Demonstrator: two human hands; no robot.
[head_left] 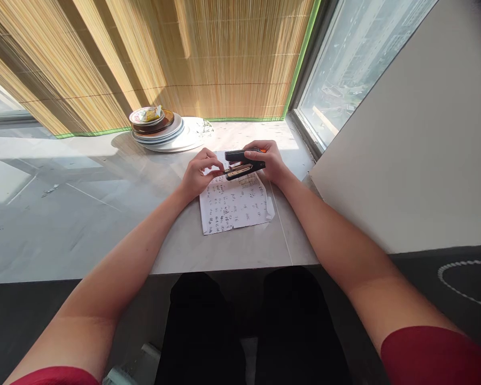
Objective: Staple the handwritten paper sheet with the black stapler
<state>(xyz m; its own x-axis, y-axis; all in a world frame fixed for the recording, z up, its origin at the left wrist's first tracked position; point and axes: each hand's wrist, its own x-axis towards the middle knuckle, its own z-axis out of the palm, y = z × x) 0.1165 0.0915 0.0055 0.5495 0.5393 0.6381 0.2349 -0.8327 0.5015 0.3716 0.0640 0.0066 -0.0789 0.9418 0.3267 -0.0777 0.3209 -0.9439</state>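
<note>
A black stapler (pixel 245 163) with an orange mark near its back end is held by my right hand (pixel 268 159), its fingers wrapped round the rear. Its jaws are spread and the inner magazine shows. My left hand (pixel 202 174) is closed in a pinch at the stapler's front end; whatever lies between thumb and fingertips is too small to make out. Beneath both hands, sheets of paper (pixel 234 208) with handwriting lie on the pale tiled surface, their lower and right edges uneven.
A stack of plates (pixel 158 131) with a small yellow packet (pixel 151 114) on top stands at the back left. Behind it hangs a bamboo blind (pixel 224 64). A white wall (pixel 420 139) and a window (pixel 353 69) bound the right side. The surface's front edge lies above my knees.
</note>
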